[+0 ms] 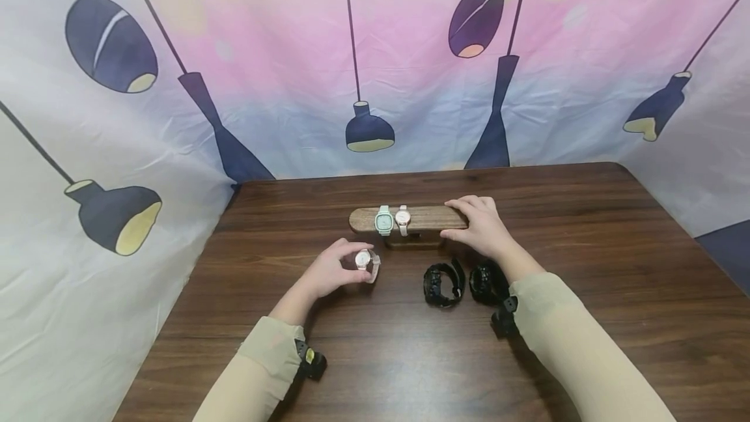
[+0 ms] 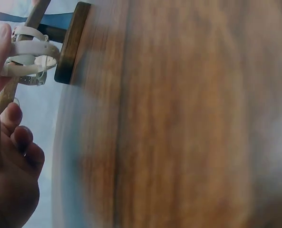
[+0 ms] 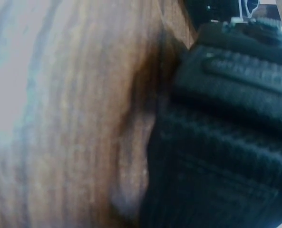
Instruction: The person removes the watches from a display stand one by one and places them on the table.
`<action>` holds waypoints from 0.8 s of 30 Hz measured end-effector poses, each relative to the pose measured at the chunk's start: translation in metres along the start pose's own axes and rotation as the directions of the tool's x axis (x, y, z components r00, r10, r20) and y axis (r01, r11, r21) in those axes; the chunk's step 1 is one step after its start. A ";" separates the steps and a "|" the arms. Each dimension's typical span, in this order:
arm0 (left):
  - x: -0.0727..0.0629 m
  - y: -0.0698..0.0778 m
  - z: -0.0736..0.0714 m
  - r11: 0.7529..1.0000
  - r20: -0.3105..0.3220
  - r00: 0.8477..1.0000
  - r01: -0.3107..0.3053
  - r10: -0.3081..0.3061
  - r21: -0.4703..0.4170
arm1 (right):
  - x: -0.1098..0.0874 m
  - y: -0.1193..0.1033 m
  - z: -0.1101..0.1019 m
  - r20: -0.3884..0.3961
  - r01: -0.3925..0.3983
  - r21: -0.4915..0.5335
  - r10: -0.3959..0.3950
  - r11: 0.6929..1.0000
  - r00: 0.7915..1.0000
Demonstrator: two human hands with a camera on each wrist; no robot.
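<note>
Pinching white-faced watch (image 1: pixel 362 260) in the grip of left hand (image 1: pixel 335 269), just on the near side of wooden stand (image 1: pixel 435 217), left of its middle. Holding the stand's right end in the grip of right hand (image 1: pixel 482 229), thumb on near edge, fingers on far edge. Seeing mint watch (image 1: pixel 383 221) and pale-strapped watch (image 1: pixel 402 218) side by side on the stand's left half, plus left black watch (image 1: pixel 433 285) and right black watch (image 1: pixel 482 281) on bench (image 1: pixel 387 350), nearer and to the right.
</note>
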State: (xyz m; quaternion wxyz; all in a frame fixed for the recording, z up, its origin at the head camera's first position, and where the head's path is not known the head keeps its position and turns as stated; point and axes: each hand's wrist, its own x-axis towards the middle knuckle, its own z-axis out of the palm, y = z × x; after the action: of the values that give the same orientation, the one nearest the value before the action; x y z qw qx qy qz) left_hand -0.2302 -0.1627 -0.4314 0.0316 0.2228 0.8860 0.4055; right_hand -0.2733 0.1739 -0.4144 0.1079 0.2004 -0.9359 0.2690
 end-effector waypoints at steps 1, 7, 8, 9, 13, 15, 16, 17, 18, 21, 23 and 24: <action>0.000 -0.001 0.001 1.000 0.006 1.000 -0.012 0.012 -0.011 | 0.000 0.000 0.000 -0.002 0.001 0.000 -0.001 1.000 1.000; -0.002 -0.005 0.009 0.999 0.025 0.999 -0.026 0.027 -0.042 | 0.000 0.000 0.001 -0.011 0.008 -0.002 -0.008 1.000 1.000; -0.002 -0.004 0.010 0.999 0.027 0.999 -0.027 0.028 -0.039 | 0.000 0.000 0.001 -0.013 0.009 -0.001 -0.009 1.000 1.000; -0.002 -0.004 0.011 0.999 0.031 0.999 -0.029 0.030 -0.029 | 0.000 0.000 0.002 -0.016 0.008 0.002 -0.008 1.000 1.000; -0.003 -0.003 0.015 0.999 0.062 0.997 -0.041 0.040 0.020 | -0.001 0.001 0.003 -0.027 0.015 0.008 -0.015 1.000 1.000; -0.004 -0.003 0.016 0.998 0.074 0.996 -0.048 0.045 0.040 | -0.001 0.002 0.003 -0.030 0.016 0.012 -0.016 1.000 0.999; -0.004 -0.003 0.017 0.997 0.077 0.996 -0.052 0.048 0.048 | -0.001 0.002 0.003 -0.029 0.015 0.011 -0.014 1.000 0.999; -0.005 -0.003 0.017 0.997 0.077 0.996 -0.055 0.050 0.061 | -0.001 0.001 0.002 -0.028 0.012 0.011 -0.012 1.000 1.000; -0.005 -0.003 0.017 0.995 0.075 0.996 -0.058 0.052 0.075 | -0.001 0.001 0.002 -0.027 0.009 0.010 -0.009 1.000 1.000; -0.006 -0.005 0.016 0.990 0.065 0.996 -0.062 0.054 0.126 | -0.001 0.001 0.001 -0.013 -0.004 0.006 0.004 1.000 1.000; -0.007 -0.007 0.014 0.985 0.059 0.997 -0.061 0.052 0.163 | -0.001 0.000 0.000 -0.005 -0.011 0.004 0.011 1.000 1.000; -0.008 -0.008 0.013 0.983 0.057 0.997 -0.060 0.050 0.174 | -0.001 0.000 0.000 -0.002 -0.013 0.003 0.013 1.000 1.000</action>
State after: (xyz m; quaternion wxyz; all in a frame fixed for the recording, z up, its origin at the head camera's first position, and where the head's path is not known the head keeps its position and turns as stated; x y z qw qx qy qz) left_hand -0.2230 -0.1610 -0.4470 0.0237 0.2595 0.9106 0.3208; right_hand -0.2722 0.1748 -0.4146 0.1068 0.1941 -0.9367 0.2710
